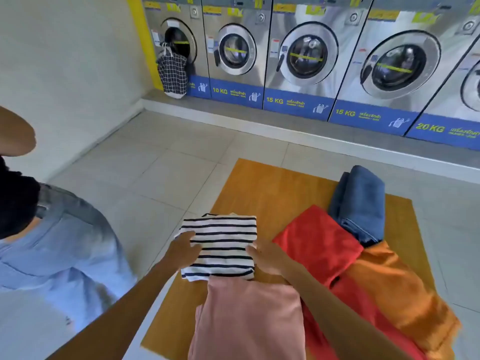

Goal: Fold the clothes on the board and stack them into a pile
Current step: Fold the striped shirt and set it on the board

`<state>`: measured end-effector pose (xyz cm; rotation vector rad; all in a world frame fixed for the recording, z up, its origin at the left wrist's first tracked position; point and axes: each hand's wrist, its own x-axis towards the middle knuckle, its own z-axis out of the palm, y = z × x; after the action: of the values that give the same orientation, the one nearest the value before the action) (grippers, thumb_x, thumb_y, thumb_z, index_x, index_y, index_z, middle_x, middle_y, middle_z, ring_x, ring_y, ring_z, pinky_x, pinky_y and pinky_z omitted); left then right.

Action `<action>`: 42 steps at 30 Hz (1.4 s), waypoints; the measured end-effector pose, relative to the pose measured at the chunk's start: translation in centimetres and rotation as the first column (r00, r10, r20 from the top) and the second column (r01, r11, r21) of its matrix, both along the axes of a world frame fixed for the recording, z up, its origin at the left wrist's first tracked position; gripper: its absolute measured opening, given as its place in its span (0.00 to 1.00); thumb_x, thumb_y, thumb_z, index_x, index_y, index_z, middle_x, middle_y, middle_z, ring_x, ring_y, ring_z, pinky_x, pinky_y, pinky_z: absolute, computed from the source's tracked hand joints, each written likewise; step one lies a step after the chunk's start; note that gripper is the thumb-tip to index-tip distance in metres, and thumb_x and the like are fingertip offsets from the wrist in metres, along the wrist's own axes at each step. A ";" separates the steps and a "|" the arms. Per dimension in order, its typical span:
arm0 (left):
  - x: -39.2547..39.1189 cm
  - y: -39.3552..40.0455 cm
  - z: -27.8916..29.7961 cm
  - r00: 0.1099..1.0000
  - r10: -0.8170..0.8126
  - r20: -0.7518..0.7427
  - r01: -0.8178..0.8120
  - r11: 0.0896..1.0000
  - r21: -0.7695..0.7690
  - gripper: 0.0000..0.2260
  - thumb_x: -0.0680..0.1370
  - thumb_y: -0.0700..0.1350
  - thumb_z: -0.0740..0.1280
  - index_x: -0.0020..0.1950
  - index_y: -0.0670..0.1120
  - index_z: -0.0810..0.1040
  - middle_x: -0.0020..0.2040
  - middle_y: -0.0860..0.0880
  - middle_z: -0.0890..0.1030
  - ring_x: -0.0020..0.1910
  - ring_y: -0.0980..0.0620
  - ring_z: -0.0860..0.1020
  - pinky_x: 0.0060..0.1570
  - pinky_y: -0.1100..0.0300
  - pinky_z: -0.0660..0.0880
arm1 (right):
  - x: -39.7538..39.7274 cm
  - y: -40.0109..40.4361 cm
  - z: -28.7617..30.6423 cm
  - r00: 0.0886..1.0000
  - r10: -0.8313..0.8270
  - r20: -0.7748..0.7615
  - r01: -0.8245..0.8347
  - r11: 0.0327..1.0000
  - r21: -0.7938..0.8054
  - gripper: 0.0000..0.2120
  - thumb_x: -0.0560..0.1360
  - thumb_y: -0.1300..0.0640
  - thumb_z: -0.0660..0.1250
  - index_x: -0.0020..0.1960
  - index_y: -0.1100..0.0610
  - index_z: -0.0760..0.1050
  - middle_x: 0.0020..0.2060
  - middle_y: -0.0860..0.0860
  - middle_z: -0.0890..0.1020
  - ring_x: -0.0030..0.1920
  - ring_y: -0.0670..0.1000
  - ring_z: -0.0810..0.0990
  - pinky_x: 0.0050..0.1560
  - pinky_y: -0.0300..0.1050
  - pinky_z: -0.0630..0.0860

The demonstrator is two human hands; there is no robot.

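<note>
A folded black-and-white striped shirt (223, 245) lies on the left part of the wooden board (272, 185). My left hand (184, 249) rests on its left edge with the fingers spread flat. My right hand (267, 257) lies flat against its right edge. A pink garment (249, 318) lies near me, just below the striped shirt. A red garment (317, 242) and an orange garment (394, 289) lie unfolded to the right. Folded blue jeans (361, 203) sit at the far right of the board.
Another person in light jeans (59, 255) stands close on the left. A row of washing machines (306, 55) lines the far wall, with a checked bag (172, 71) hanging at the leftmost door. Tiled floor (155, 172) surrounds the board.
</note>
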<state>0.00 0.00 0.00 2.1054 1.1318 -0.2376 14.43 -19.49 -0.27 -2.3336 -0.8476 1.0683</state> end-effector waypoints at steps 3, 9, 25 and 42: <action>-1.0 1.2 -1.3 0.970 0.236 0.058 -0.231 0.970 -0.078 0.23 0.79 0.46 0.61 0.74 0.43 0.65 0.70 0.41 0.73 0.67 0.41 0.72 0.65 0.51 0.69 | -0.2 1.0 -2.2 0.988 -0.143 -0.058 0.141 0.990 -0.028 0.22 0.82 0.43 0.54 0.66 0.58 0.71 0.61 0.55 0.79 0.63 0.57 0.77 0.58 0.47 0.70; -0.1 1.9 -4.2 0.935 0.353 0.039 -0.317 0.879 -0.355 0.24 0.78 0.46 0.65 0.72 0.42 0.66 0.66 0.40 0.75 0.64 0.41 0.75 0.65 0.47 0.72 | -1.2 3.2 -4.8 0.826 -0.514 -0.229 0.548 0.828 0.119 0.19 0.79 0.50 0.64 0.68 0.54 0.74 0.60 0.50 0.83 0.56 0.51 0.82 0.53 0.41 0.77; 9.8 6.0 -6.2 0.909 0.209 0.360 -0.123 0.961 -0.246 0.23 0.81 0.51 0.61 0.74 0.47 0.62 0.67 0.46 0.74 0.65 0.46 0.74 0.59 0.57 0.71 | 4.9 8.6 -4.2 0.574 -0.745 -0.341 0.819 0.531 0.218 0.16 0.78 0.44 0.67 0.62 0.49 0.77 0.51 0.48 0.86 0.51 0.50 0.86 0.54 0.54 0.83; 29.1 13.1 -9.9 0.926 -0.016 0.376 0.026 0.999 -0.023 0.17 0.81 0.43 0.63 0.69 0.42 0.69 0.62 0.43 0.76 0.62 0.45 0.76 0.57 0.59 0.72 | 21.1 12.1 -8.9 0.469 -0.880 -0.070 0.872 0.449 0.198 0.19 0.78 0.45 0.67 0.64 0.55 0.76 0.53 0.51 0.84 0.53 0.54 0.83 0.54 0.53 0.82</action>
<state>29.13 13.11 -9.92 2.0270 0.8702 0.1388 35.55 -7.42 -9.14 -2.1134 0.3165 0.4089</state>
